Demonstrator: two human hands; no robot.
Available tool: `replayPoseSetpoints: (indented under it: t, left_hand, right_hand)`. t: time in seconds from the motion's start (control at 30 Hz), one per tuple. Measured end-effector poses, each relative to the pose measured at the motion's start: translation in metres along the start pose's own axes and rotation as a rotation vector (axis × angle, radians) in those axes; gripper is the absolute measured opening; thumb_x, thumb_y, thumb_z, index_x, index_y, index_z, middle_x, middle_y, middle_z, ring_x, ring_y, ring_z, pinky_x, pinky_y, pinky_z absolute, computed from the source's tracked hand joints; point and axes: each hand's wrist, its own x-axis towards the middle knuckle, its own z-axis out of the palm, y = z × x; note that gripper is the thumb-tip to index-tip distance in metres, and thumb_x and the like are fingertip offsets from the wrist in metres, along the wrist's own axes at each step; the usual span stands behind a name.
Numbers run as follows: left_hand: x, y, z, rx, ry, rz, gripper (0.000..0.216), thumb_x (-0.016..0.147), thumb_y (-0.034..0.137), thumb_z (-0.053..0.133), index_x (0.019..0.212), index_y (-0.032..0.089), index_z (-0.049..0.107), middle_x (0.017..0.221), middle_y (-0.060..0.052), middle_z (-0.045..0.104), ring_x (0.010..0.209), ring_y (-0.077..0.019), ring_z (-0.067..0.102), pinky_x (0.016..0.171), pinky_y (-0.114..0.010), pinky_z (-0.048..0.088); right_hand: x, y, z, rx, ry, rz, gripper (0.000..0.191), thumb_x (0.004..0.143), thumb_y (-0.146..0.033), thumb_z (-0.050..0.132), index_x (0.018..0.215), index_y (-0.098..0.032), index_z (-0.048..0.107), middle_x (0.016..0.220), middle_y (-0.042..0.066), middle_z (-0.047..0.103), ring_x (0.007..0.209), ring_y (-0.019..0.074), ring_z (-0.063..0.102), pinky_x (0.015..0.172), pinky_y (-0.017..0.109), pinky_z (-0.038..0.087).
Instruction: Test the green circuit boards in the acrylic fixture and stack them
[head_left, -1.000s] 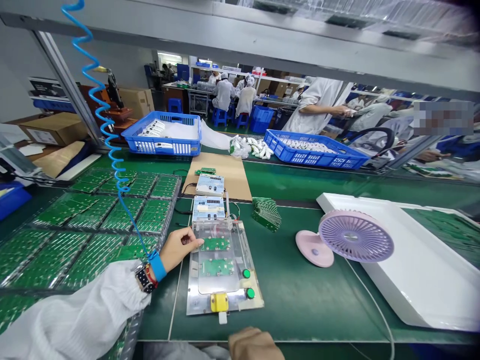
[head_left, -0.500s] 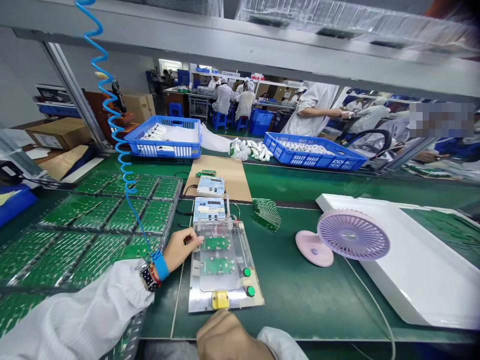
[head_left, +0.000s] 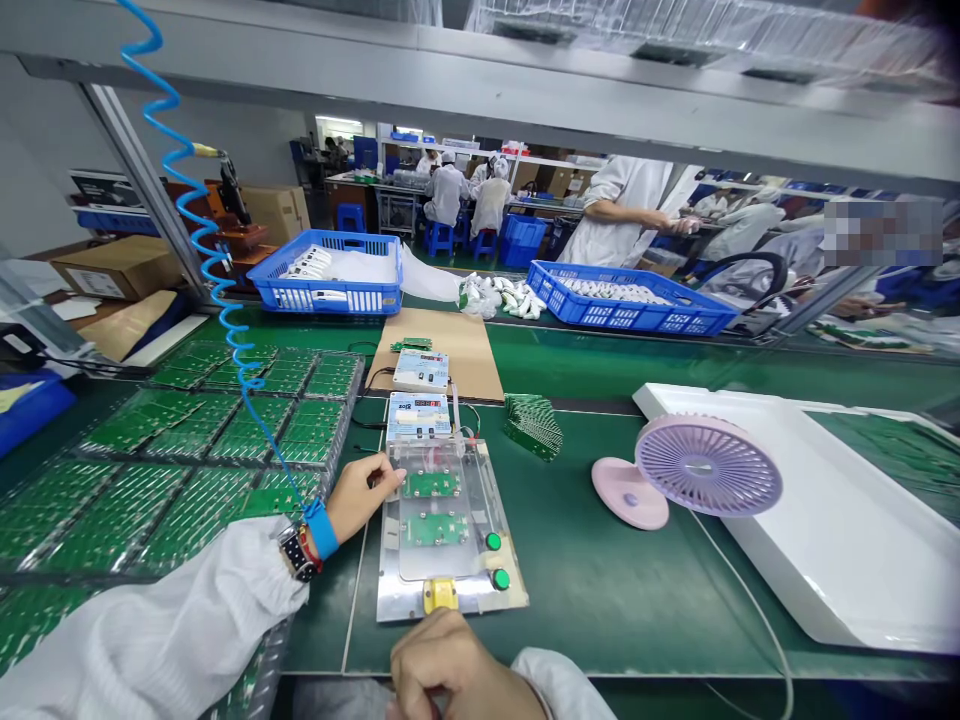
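We log lilac fan (head_left: pixel 709 465) on green bench (head_left: pixel 585 590), right of centre, head tilted. Far side: left blue basket (head_left: pixel 326 297) and right blue basket (head_left: pixel 637 314), both with white pieces (head_left: pixel 307 262); we see white pile (head_left: pixel 517 297) between. Cardboard box (head_left: pixel 120 266) at left. Overhead, grey beam (head_left: pixel 480 80). Beyond, we spot standing co-worker (head_left: pixel 611 215), seated people (head_left: pixel 448 192) in white, blue stools (head_left: pixel 439 238), blue bin (head_left: pixel 523 242). Far-right background too blurred for us.
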Motion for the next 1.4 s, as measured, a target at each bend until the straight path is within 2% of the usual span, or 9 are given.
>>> replayPoseSetpoints:
  t: [0.17, 0.3, 0.53, 0.77, 0.93, 1.0, 1.1, 1.3, 1.4]
  left_hand:
    - [0.000, 0.001, 0.000, 0.009, 0.002, 0.004, 0.034, 0.082, 0.039, 0.048, 0.056, 0.017, 0.041, 0.056, 0.004, 0.042, 0.057, -0.0124, 0.041, 0.057, -0.023, 0.033]
    - [0.000, 0.001, 0.000, 0.016, 0.000, 0.008, 0.034, 0.082, 0.040, 0.048, 0.057, 0.018, 0.041, 0.057, 0.003, 0.042, 0.058, -0.0127, 0.042, 0.057, -0.024, 0.033]
    - [0.000, 0.001, -0.001, 0.013, -0.010, -0.004, 0.034, 0.082, 0.040, 0.047, 0.057, 0.018, 0.041, 0.057, 0.003, 0.042, 0.058, -0.0128, 0.041, 0.057, -0.024, 0.033]
    - [-0.001, 0.005, -0.001, 0.023, 0.023, 0.014, 0.033, 0.085, 0.038, 0.039, 0.061, 0.017, 0.047, 0.057, 0.002, 0.046, 0.057, -0.0136, 0.046, 0.056, -0.023, 0.036]
    - [-0.003, 0.007, -0.003, 0.096, -0.014, 0.110, 0.023, 0.074, 0.021, 0.042, 0.056, 0.017, 0.055, 0.061, -0.002, 0.058, 0.062, -0.0164, 0.053, 0.066, -0.027, 0.041]
    - [-0.003, 0.009, -0.005, 0.098, -0.014, 0.111, 0.022, 0.071, 0.019, 0.042, 0.056, 0.018, 0.059, 0.062, -0.003, 0.061, 0.063, -0.0171, 0.054, 0.070, -0.029, 0.041]
    - [-0.003, 0.011, -0.010, 0.023, -0.035, 0.093, 0.026, 0.075, 0.022, 0.042, 0.061, 0.017, 0.063, 0.065, -0.004, 0.063, 0.068, -0.0189, 0.057, 0.072, -0.031, 0.042]
    - [-0.004, 0.015, -0.015, -0.292, -0.051, 0.068, 0.022, 0.079, 0.029, 0.046, 0.082, 0.014, 0.063, 0.077, -0.004, 0.059, 0.073, -0.0181, 0.054, 0.067, -0.028, 0.043]
    - [-0.003, 0.015, -0.014, -0.341, -0.068, 0.079, 0.020, 0.079, 0.029, 0.050, 0.091, 0.015, 0.058, 0.080, -0.004, 0.055, 0.076, -0.0179, 0.052, 0.069, -0.028, 0.042]
  right_hand:
    - [0.006, -0.010, -0.005, -0.005, -0.021, -0.036, 0.037, 0.080, -0.022, 0.051, 0.052, -0.022, 0.027, 0.048, -0.005, 0.034, 0.045, 0.0054, 0.037, 0.046, 0.015, 0.031]
    - [0.011, -0.025, -0.009, 0.027, 0.089, -0.114, 0.036, 0.075, -0.015, 0.054, 0.051, -0.021, 0.028, 0.047, -0.006, 0.033, 0.044, 0.0052, 0.034, 0.045, 0.016, 0.029]
    - [0.007, -0.018, -0.004, 0.042, 0.150, 0.026, 0.036, 0.067, -0.009, 0.055, 0.047, -0.020, 0.027, 0.045, -0.007, 0.031, 0.042, 0.0033, 0.030, 0.042, 0.015, 0.026]
    - [-0.008, -0.016, -0.004, 0.121, -0.020, 0.043, 0.032, 0.076, -0.023, 0.051, 0.051, -0.020, 0.032, 0.047, -0.007, 0.033, 0.041, 0.0038, 0.033, 0.042, 0.016, 0.027]
    - [-0.016, -0.046, -0.034, -0.225, 0.002, 0.524, 0.025, 0.074, -0.027, 0.059, 0.058, -0.018, 0.043, 0.054, -0.005, 0.044, 0.052, 0.0070, 0.042, 0.051, 0.017, 0.032]
    - [-0.023, -0.048, -0.045, -0.355, 0.057, 0.719, 0.021, 0.083, -0.033, 0.049, 0.068, -0.018, 0.051, 0.057, -0.003, 0.049, 0.059, 0.0100, 0.045, 0.061, 0.020, 0.037]
    - [-0.038, -0.040, -0.055, -0.378, 0.102, 0.822, 0.034, 0.093, -0.038, 0.028, 0.090, -0.019, 0.056, 0.054, -0.003, 0.050, 0.063, 0.0122, 0.047, 0.080, 0.029, 0.037]
    - [-0.043, -0.026, -0.061, -0.235, 0.266, 0.703, 0.038, 0.093, -0.039, 0.030, 0.120, -0.017, 0.044, 0.059, -0.003, 0.051, 0.055, 0.0104, 0.047, 0.063, 0.025, 0.043]
    - [-0.026, -0.023, -0.069, -0.421, 0.343, 0.520, 0.035, 0.089, -0.037, 0.041, 0.119, -0.019, 0.047, 0.083, 0.004, 0.058, 0.073, 0.0127, 0.054, 0.069, 0.027, 0.046]
